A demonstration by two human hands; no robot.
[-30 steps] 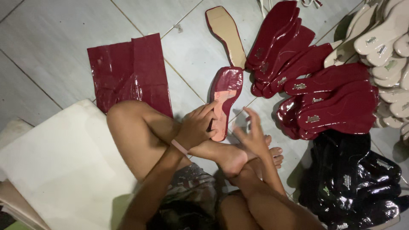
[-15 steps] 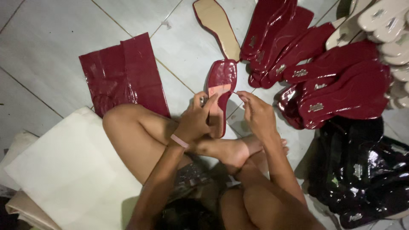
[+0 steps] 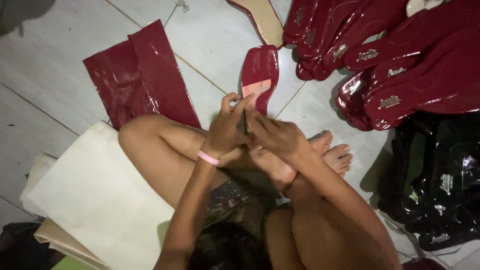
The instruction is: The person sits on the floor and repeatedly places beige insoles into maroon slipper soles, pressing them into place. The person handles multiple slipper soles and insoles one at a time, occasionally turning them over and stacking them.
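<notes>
Dim indoor light, soft focus and glossy glare

Bright streaks of glare run along the glossy dark red insoles (image 3: 400, 65) and the red patent sheet (image 3: 140, 75); the tiled floor (image 3: 45, 85) looks grey, corners sink into shadow, and the hands (image 3: 250, 130) are slightly motion-blurred.

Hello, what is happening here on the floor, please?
A person sits cross-legged on a tiled floor and holds a dark red glossy shoe insole at its near end with both hands, the left hand and the right hand close together. A folded sheet of red glossy material lies to the left. Stacks of red insoles and black insoles lie to the right.
</notes>
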